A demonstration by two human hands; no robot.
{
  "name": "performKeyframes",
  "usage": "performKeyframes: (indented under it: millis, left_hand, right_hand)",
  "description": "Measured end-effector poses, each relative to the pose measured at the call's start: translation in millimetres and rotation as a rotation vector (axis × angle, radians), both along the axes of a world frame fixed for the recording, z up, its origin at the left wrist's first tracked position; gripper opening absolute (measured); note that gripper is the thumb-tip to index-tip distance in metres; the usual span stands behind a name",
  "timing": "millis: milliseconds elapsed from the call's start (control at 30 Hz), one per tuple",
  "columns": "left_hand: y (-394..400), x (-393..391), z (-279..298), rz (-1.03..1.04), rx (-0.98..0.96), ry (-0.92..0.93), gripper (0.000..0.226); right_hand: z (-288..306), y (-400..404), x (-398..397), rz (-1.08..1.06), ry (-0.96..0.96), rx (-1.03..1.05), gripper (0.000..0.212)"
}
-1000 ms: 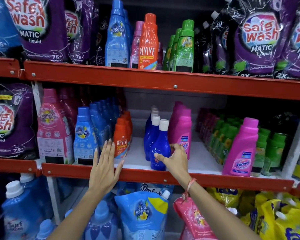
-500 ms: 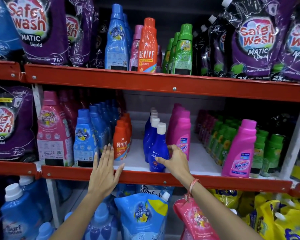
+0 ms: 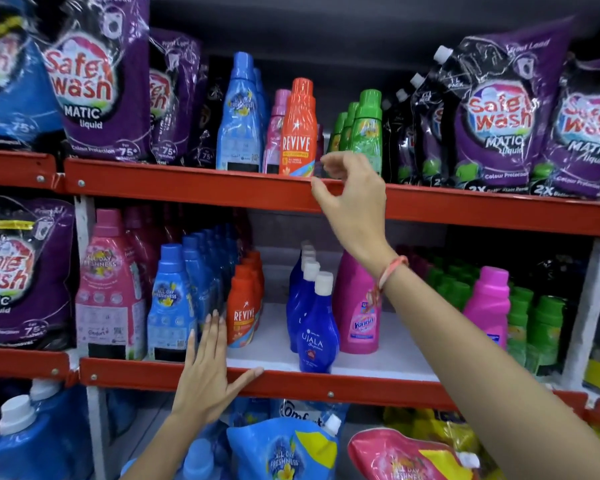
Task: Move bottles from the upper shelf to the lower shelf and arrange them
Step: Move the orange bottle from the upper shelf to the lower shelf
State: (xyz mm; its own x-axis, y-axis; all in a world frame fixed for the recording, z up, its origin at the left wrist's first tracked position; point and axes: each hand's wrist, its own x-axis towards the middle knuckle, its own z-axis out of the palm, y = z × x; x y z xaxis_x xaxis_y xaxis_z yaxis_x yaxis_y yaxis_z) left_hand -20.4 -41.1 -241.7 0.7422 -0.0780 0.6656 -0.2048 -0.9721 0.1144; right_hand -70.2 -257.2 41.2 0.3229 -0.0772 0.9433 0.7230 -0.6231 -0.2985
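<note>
Reaching for the next bottle on the upper shelf (image 3: 187, 183).

Head view: the right hand (image 3: 352, 195), fingers loosely curled and empty, nears the orange Revive bottle (image 3: 298, 129) at the shelf's front edge; the left hand (image 3: 205, 379), flat and open, braces on the lower shelf (image 3: 326, 388) edge.

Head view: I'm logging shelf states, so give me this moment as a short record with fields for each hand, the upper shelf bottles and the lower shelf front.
right hand: raised at the upper shelf edge, fingers curled, open, holding nothing
left hand: flat on the lower shelf edge
upper shelf bottles: blue bottle, pink bottle, orange Revive bottle, green bottles
lower shelf front: blue Ujala bottle upright, pink Vanish bottle behind it
</note>
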Motion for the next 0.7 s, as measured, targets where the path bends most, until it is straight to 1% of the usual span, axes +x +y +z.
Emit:
performKeyframes:
  millis: [67, 133, 167, 233, 300, 367, 600, 700]
  left_hand:
    - [0, 1, 0, 0.005, 0.001, 0.016, 0.113]
    - [0, 2, 0, 0.006, 0.001, 0.023, 0.114]
    - [0, 2, 0, 0.003, -0.006, 0.020, 0.114]
    - [1, 3, 0, 0.002, -0.023, 0.017, 0.115]
    - [1, 4, 0, 0.013, -0.017, 0.016, 0.114]
    - [1, 4, -1, 0.028, -0.010, 0.024, 0.115]
    - [0, 5, -2, 0.040, 0.007, -0.003, 0.114]
    - [0, 5, -3, 0.039, 0.010, 0.002, 0.113]
  right_hand:
    - [23, 1, 10, -0.029, 0.046, -0.007, 0.038]
    - [41, 3, 22, -0.083, 0.149, -0.042, 0.052]
    - [49, 4, 29, -0.101, 0.211, -0.054, 0.055]
    - [60, 6, 39, -0.093, 0.322, -0.056, 0.053]
    - [68, 9, 49, -0.035, 0.427, -0.049, 0.049]
    - [73, 12, 56, 0.008, 0.494, -0.060, 0.044]
    - [79, 22, 70, 0.164, 0.589, 0.035, 0.046]
    - [74, 20, 76, 0.203, 0.532, 0.120, 0.055]
